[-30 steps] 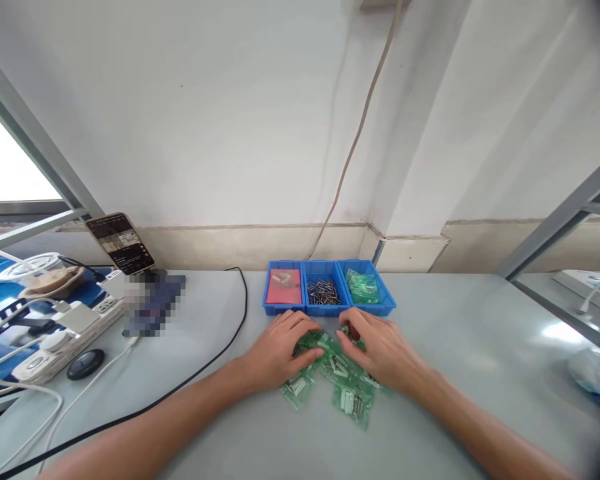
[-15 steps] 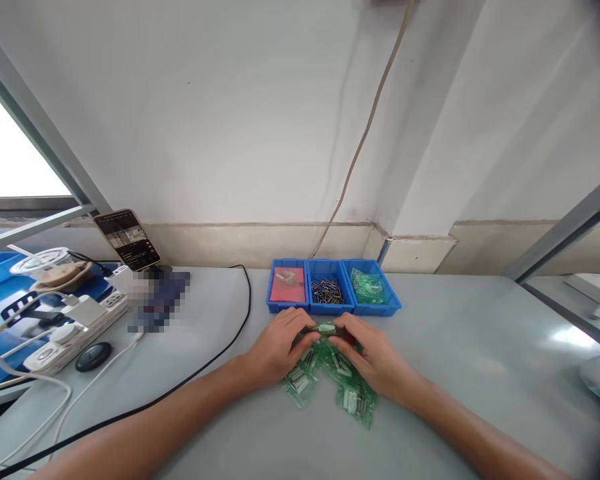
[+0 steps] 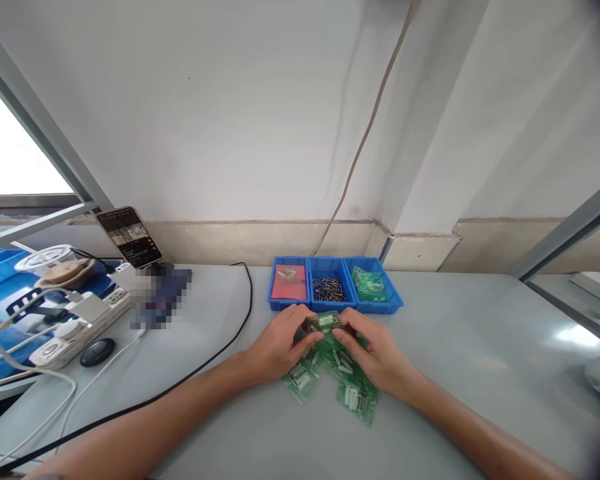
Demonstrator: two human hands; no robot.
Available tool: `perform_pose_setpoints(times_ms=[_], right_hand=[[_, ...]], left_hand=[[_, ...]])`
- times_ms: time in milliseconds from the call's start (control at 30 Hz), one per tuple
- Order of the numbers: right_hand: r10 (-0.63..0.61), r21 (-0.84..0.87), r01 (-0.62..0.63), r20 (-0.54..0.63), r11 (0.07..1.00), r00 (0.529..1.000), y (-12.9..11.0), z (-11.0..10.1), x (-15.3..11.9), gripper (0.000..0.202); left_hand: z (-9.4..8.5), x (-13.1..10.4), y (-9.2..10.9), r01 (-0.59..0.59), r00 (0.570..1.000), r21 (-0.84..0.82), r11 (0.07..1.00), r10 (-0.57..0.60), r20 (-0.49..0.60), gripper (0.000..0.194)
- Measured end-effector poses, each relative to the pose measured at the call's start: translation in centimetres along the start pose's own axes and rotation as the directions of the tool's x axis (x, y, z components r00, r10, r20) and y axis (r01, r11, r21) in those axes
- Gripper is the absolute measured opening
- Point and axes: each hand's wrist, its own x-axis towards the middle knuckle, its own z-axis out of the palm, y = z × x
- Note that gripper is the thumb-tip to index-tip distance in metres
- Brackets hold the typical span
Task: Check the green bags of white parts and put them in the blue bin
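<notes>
Between my two hands is a small green plastic bag (image 3: 325, 321) with a pale piece and darker parts inside. My left hand (image 3: 281, 343) pinches its left end between thumb and fingers. The right end is gripped by my right hand (image 3: 375, 352) in the same way. Several more green bags lie on the table below and between the hands, among them one at the lower left (image 3: 301, 381) and one at the lower right (image 3: 359, 400), each with white and metal pieces showing through.
Behind the hands stand three joined blue bins: one with a red sheet (image 3: 289, 283), one with screws (image 3: 329, 289), one with green bags (image 3: 369, 285). At the left are a phone (image 3: 130, 237), a power strip (image 3: 55, 350), a black mouse-like object (image 3: 97, 352) and cables.
The held green bag has tilted so more of its face shows, and my fingers have shifted slightly on it. The view has moved a little.
</notes>
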Motion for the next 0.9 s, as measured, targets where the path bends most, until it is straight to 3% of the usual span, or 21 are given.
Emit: perform_pose_setpoints(times_ms=[200,333,433,600,733,900], right_hand=[[0.02,-0.002,-0.02,-0.011,1.0,1.0,-0.4,0.01,0.02,0.014],[0.039,0.039,-0.037,-0.063,0.999,0.997,-0.44,0.02,0.11,0.02],[0.067,0.071,-0.061,-0.09,0.996,0.994,-0.42,-0.05,0.17,0.025],[0.086,0.082,-0.082,-0.054,0.993,0.995,-0.53,-0.1,0.18,0.016],[0.088,0.055,-0.085,-0.053,0.995,0.995,-0.43,0.12,0.09,0.032],[0.103,0.087,-0.102,-0.008,0.991,0.995,-0.21,0.4,0.1,0.03]], left_hand=[[0.05,-0.07,-0.24,-0.01,1.0,-0.007,1.0,0.01,0.006,0.028],[0.01,-0.02,-0.12,0.058,0.998,-0.031,0.998,-0.058,-0.007,0.026],[0.01,0.06,0.01,0.034,0.999,-0.007,0.999,-0.034,-0.001,0.027],[-0.19,0.14,0.34,0.001,1.0,0.013,1.0,-0.001,-0.001,0.027],[-0.28,0.11,0.52,0.02,1.0,0.0,1.0,-0.02,0.016,0.026],[-0.21,0.13,0.43,0.017,0.999,0.004,1.0,-0.017,0.035,0.026]])
